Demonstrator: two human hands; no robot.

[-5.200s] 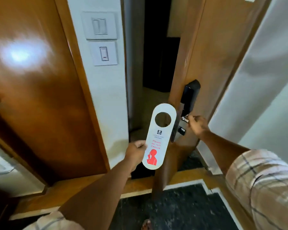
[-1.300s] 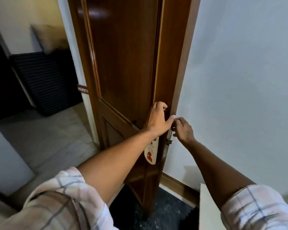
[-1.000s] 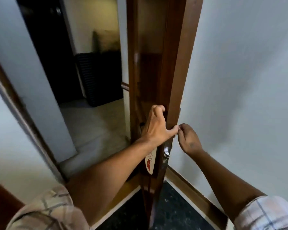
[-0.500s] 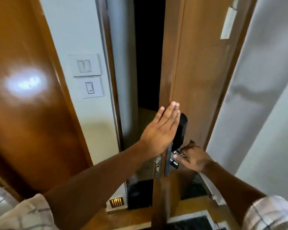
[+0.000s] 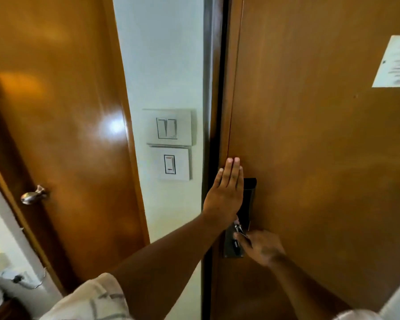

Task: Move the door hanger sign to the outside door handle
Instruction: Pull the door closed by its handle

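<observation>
Glossy brown wooden side door (image 5: 56,135) with a silver lever (image 5: 34,197) at far left, then two white wall switch plates (image 5: 169,144). Left hand (image 5: 225,195) flat, fingers straight, palm on the edge of the brown wooden main door (image 5: 321,158) — nearly shut. Right hand (image 5: 262,248) blurred at the metal inside handle (image 5: 237,229) below the black lock housing (image 5: 248,199) — grip can't be told; door hanger sign not visible.

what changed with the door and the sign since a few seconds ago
The door has swung from ajar to nearly shut against the frame. The left hand, which held the door hanger sign five seconds ago, has let it go and now presses flat on the door; the sign is out of view. The right hand remains at the inside handle. The wall switches are unchanged.
</observation>
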